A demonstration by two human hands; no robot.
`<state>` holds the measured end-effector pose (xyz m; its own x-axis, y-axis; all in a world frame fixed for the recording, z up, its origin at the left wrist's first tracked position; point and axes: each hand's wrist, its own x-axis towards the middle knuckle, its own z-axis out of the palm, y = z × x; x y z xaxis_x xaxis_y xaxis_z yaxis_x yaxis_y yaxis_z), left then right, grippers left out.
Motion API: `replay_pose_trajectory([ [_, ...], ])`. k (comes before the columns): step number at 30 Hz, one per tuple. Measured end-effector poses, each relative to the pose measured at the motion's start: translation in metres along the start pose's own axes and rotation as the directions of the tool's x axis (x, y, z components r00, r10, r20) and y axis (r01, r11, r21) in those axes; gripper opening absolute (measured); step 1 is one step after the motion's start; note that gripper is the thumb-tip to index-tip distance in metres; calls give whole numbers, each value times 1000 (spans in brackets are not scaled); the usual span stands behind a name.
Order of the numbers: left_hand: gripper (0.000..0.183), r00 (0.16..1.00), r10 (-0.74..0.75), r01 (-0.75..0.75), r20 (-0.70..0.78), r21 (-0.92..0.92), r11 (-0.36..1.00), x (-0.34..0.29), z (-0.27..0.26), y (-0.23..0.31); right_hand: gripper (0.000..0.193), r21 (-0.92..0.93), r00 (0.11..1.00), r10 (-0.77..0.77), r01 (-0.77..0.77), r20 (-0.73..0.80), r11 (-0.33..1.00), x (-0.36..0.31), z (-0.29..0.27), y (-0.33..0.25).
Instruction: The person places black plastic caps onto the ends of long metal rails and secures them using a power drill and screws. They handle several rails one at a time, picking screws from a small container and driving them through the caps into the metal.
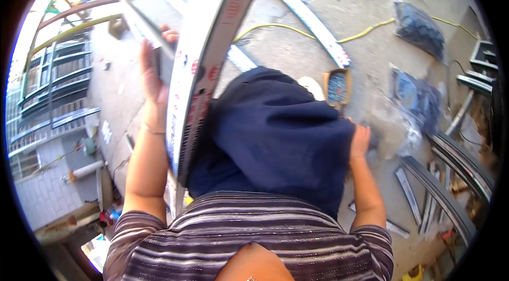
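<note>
My left hand (152, 82) is raised on the left, its thumb and fingers closed around a grey metal profile (143, 29). Right beside it, a long white and dark profile (204, 47) with red and black marks rises steeply past my lap, its lower end near my left side. Dark blue cloth (281, 132) covers my lap and legs. My right hand (360, 140) is low beside my right knee, at the edge of that cloth. Its fingers are small and partly hidden, so what they hold, if anything, does not show.
A small box of fasteners (338, 87) sits beyond my right knee. Plastic bags of dark parts (419, 29) lie on the concrete floor, crossed by a yellow cable (371, 29). Dark profiles (442, 196) are at the right; a rack of frames (58, 82) stands left.
</note>
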<state>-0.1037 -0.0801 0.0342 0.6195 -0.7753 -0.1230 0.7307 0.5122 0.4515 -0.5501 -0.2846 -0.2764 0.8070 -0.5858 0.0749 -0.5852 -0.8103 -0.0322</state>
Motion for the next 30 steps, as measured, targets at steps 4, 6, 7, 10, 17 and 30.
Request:
replay_pose_trajectory([
  [4, 26, 990, -47, 40, -133, -57, 998, -5, 12, 5, 45, -75, 998, 44, -46, -41, 996, -5, 37, 8],
  [6, 24, 989, -79, 69, -122, -82, 994, -8, 14, 10, 45, -56, 996, 29, -34, -86, 998, -5, 38, 11],
  [7, 24, 990, -73, 64, -120, -70, 995, -8, 14, 15, 48, -55, 991, 42, -49, -128, 997, -6, 36, 11],
  [10, 24, 992, -65, 58, -104, -68, 996, -11, 23, 30, 61, 159, 983, 126, -104, -136, 982, 4, 7, 3],
  [17, 16, 998, -62, 61, 2, 25, 998, -11, 25, 113, 58, 540, 931, 203, -7, -304, 842, 40, -129, -6],
  [30, 32, 989, 146, -119, -21, 466, 877, -56, 78, 214, 43, 594, 736, -186, 646, -651, 480, 109, -289, -147],
])
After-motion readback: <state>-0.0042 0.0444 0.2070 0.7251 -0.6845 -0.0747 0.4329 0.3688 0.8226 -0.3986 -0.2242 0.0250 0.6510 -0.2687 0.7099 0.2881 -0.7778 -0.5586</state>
